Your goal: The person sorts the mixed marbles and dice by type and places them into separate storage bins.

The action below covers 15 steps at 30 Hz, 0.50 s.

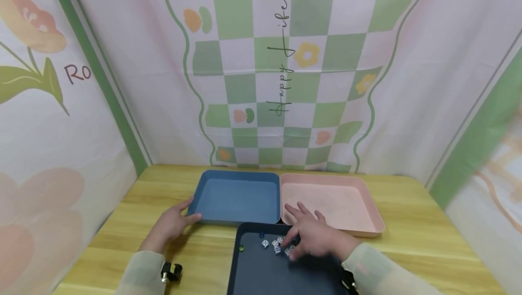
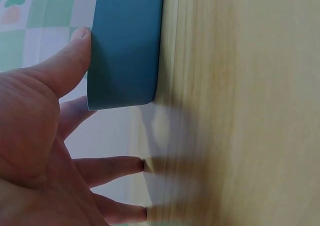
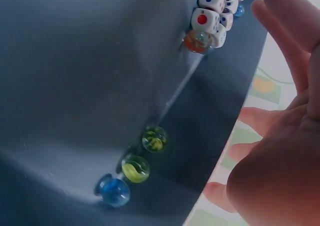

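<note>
In the foreground, a dark tray [image 1: 261,277] holds white dice [image 1: 277,250] and glass marbles [image 3: 114,192] near its far wall. A right hand [image 1: 314,237], fingers parted and seemingly holding nothing, reaches over the dice, apparently to select one; lifting it would call for a pinch. Beyond, a left hand [image 1: 169,223], fingers spread, touches a blue tray [image 1: 238,197] beside a pink tray [image 1: 338,195].

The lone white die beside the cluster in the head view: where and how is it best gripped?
Probably by two opposite side faces, pinched from above: the white die is a small cube, slightly apart from the other dice, inside the dark tray with raised walls.
</note>
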Tool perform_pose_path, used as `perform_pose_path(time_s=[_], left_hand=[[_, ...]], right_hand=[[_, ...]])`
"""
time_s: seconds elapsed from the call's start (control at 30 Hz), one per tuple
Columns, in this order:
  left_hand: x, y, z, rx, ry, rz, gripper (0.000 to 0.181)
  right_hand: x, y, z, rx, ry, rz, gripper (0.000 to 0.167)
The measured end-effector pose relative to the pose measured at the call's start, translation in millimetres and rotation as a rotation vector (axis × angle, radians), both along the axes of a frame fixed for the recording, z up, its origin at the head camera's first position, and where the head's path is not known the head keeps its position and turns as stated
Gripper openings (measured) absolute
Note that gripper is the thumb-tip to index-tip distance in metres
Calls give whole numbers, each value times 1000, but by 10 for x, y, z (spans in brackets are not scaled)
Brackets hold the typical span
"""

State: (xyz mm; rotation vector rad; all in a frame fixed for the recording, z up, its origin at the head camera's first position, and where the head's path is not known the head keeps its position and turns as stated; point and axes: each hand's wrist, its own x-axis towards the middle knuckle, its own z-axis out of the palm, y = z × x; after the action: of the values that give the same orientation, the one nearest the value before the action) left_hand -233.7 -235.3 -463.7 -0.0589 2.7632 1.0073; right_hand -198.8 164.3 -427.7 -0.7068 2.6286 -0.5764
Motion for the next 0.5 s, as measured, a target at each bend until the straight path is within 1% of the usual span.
perform_pose_path(time_s=[0.13,0.3,0.5], left_hand=[[-10,1,-10,1,-4,9,79],[-8,2,-4,1,-1,2,82],[-3,4,0,2,2,-2,83]], right_hand=[[-7,-12,-37,-8,4,-8,20],[-18,-17,-80,-1,7,-21,19],[-25,-9,-119,-16,6,-14,20]])
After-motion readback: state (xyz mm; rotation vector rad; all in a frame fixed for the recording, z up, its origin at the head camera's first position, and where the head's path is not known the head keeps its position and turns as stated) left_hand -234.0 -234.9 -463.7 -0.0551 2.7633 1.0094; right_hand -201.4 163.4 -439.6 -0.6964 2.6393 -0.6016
